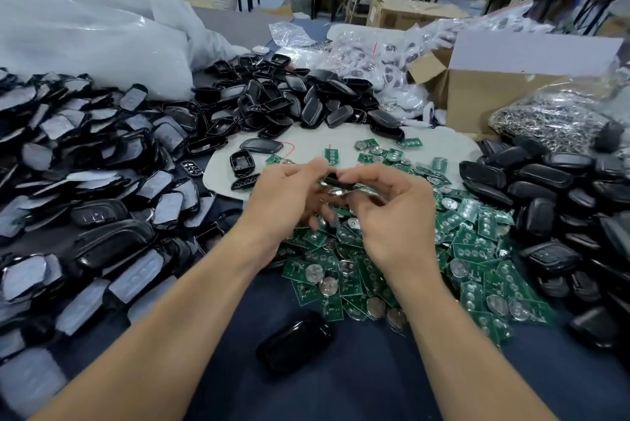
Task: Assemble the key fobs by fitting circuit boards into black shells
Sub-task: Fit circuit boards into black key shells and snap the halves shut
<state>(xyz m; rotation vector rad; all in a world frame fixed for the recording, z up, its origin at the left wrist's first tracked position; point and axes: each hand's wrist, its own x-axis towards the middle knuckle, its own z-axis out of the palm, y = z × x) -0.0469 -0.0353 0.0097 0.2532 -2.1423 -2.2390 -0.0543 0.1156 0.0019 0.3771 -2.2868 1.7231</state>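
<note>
Both hands meet mid-frame: the left hand (pixel 286 199) and right hand (pixel 388 216) have their fingers (pixel 306 169) clamped on one black shell (pixel 332 178), with a circuit board (pixel 341 191) going in (too blurry to tell if it's seated). They're probably working right above the board pile (pixel 477 250) so the next one's handy, and spare shells (pixel 102 165) are heaped on the counter (pixel 358 379) at left.

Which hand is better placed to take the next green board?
Probably the right hand: the green board pile spreads under and right of it, while the left hand holds the black shell.
</note>
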